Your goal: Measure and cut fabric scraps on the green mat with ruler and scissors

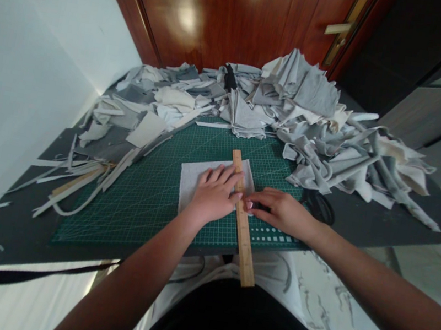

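Note:
A light grey fabric piece [191, 177] lies flat on the green cutting mat [149, 193]. Across its right side runs a wooden ruler [243, 230], its near end sticking out past the table edge toward my body. My left hand [215, 195] is spread flat on the fabric, with fingertips and thumb touching the ruler's left edge. Just right of the ruler, my right hand [274, 210] has its fingers pinched together around something small and pale at the ruler's edge, too small to name. That hand covers part of the fabric's right side.
Heaps of grey and white fabric scraps [316, 91] fill the back and right of the dark table [364, 232]. Cut strips [78, 187] lie at the left. Dark-handled scissors [320, 207] rest beside my right wrist. A wooden door [227, 15] stands behind.

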A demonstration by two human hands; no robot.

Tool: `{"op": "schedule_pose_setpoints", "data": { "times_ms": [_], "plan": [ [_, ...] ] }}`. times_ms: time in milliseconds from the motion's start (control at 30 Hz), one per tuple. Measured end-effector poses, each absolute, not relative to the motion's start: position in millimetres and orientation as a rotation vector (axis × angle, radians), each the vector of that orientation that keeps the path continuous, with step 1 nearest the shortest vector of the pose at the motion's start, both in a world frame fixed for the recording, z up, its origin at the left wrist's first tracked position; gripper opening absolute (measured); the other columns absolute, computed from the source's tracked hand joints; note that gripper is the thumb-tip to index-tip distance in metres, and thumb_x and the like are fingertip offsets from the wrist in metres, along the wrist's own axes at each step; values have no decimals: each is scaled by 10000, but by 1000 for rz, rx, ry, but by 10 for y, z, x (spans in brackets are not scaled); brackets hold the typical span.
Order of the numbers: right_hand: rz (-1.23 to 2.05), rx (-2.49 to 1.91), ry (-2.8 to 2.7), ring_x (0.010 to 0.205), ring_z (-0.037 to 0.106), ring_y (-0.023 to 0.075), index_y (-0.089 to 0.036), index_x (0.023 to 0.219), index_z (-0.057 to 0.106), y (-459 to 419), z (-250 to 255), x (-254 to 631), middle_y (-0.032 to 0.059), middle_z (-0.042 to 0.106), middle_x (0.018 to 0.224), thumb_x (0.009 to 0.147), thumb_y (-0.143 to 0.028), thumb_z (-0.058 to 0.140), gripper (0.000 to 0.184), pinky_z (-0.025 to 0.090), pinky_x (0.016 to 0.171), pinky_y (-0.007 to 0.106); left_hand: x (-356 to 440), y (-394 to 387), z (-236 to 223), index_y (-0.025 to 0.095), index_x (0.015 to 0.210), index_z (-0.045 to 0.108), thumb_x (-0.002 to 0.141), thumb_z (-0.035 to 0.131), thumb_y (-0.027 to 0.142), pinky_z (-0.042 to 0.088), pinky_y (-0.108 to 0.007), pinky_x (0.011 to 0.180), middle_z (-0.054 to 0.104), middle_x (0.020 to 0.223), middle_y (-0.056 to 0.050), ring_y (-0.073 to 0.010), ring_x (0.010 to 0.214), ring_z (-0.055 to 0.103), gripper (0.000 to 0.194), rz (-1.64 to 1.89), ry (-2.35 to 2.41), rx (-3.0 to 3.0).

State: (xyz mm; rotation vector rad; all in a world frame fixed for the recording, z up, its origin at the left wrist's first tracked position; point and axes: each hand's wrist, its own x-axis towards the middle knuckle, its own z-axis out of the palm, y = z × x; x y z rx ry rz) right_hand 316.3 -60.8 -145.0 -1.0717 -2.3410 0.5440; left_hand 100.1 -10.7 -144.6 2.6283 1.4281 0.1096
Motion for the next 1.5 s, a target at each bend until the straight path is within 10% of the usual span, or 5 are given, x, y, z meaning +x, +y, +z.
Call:
{"op": "schedule_pose_setpoints", "data": {
  "times_ms": [967, 1500],
  "plan": [
    [608, -1429, -1866, 670, 669, 149, -210, 1024, 727, -712, -1354, 3088, 1, 746, 817, 931, -321, 696, 148, 473, 618, 241, 985, -83, -1454, 329, 1551, 366, 1016, 381, 512, 199, -526, 1241, 265, 1692, 26, -283, 1556, 220, 566, 68, 1416, 2661],
    [767, -1244, -2136, 986, 689, 189, -210, 1073, 751, -567, -1438, 3079, 41, 739, 1053, 907, -151, 686, 187, 505, 904, 304, 978, -93, -1427, 322, 1567, 344, 1017, 373, 525, 204, -528, 1238, 239, 1701, 28, -290, 1563, 200, 587, 56, 1392, 2653]
  ]
}}
